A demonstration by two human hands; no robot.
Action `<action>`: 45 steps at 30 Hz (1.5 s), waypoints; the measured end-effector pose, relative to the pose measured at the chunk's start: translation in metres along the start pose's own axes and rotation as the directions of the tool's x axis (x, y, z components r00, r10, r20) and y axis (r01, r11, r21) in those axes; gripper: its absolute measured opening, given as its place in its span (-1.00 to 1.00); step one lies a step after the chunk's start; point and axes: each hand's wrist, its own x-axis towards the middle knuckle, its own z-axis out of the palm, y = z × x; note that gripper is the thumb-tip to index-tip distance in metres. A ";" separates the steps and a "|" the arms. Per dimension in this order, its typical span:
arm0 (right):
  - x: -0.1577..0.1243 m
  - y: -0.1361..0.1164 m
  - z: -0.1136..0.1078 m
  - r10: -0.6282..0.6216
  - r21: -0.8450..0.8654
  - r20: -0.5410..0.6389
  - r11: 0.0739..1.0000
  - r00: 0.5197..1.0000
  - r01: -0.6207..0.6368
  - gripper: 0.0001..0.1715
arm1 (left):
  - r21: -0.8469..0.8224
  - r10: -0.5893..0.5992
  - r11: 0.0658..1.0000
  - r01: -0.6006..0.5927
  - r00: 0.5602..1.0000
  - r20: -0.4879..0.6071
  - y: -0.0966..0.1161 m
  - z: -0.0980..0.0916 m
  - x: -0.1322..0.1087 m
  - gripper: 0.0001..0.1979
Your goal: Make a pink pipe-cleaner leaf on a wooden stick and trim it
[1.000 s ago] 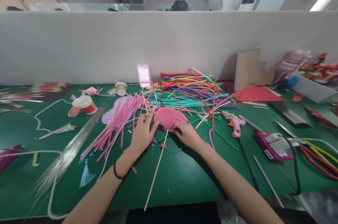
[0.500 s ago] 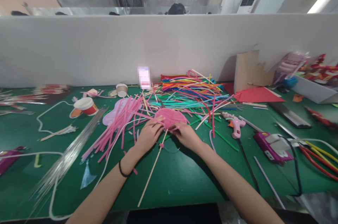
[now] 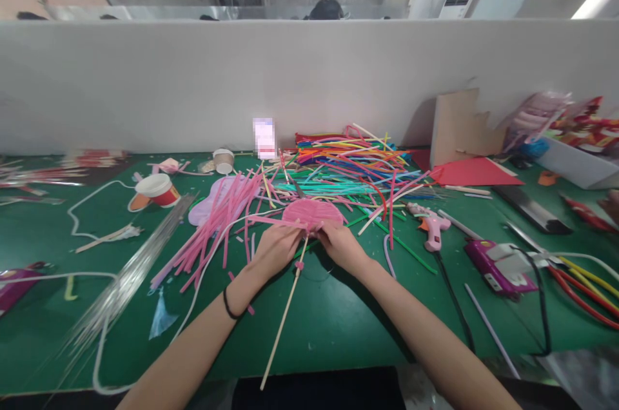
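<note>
A pink fan-shaped piece, made of what look like pink strips, is held over the green table between my two hands. My left hand is closed at its lower left edge, where a loose pink strip sticks out to the left. On the lower right edge, my right hand pinches near the middle. From between the hands a thin wooden stick runs down toward me, with a small pink bit around it. My fingertips partly hide where stick and piece meet.
Pink pipe cleaners lie on a lilac shape to the left, beside a bundle of thin wires. Coloured pipe cleaners are heaped behind. At right are a pink glue gun, a purple power strip and scissors.
Both hands have drawn closer together at the base of the pink piece. The stick's lower end has swung slightly right, and the loose strip now points left.
</note>
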 end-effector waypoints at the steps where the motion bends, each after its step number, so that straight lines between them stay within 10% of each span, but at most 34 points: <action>1: 0.000 0.000 0.000 0.010 -0.007 0.002 1.000 1.000 -0.010 -0.81 | -0.002 -0.011 1.000 0.011 1.000 -0.006 0.001 0.000 0.000 -0.72; 14: -0.003 -0.008 0.010 0.142 0.013 -0.134 0.990 0.981 -0.142 -0.70 | -0.357 -0.370 0.883 0.306 0.921 -0.124 0.020 -0.005 0.010 -0.75; 32: -0.004 -0.019 0.009 0.026 -0.193 -0.061 0.980 0.998 -0.038 -0.45 | -0.527 -0.491 0.758 0.385 0.868 -0.072 0.023 -0.011 0.014 -0.82; 45: 0.001 -0.029 0.005 0.056 0.192 -0.168 0.981 0.984 -0.023 -0.69 | -0.512 -0.445 0.794 0.329 0.888 -0.120 0.019 -0.009 0.008 -0.81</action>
